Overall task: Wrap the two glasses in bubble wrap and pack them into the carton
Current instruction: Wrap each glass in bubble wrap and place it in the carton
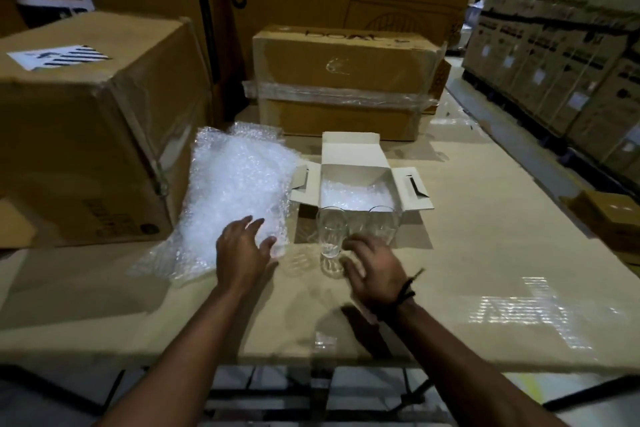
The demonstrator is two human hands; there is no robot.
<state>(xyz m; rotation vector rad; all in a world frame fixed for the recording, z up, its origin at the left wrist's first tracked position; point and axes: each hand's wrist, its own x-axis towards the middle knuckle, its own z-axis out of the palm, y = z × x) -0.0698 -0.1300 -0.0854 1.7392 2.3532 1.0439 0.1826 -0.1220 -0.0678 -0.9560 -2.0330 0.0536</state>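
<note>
L grip (242,250) splayed on wrap (235,184), R (374,270) empty

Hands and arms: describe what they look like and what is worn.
Both forearms are bare: no sleeves, no gloves. The left hand has a bare wrist. The right hand has a dark cord band with loose ends at its wrist.

Large brown boxes (86,128) stand behind a cardboard-covered table (485,270).

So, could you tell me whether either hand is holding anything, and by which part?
Nothing clearly: the left hand lies open on the bubble wrap; the right hand is by the nearer glass, low down, grip unclear.
</note>
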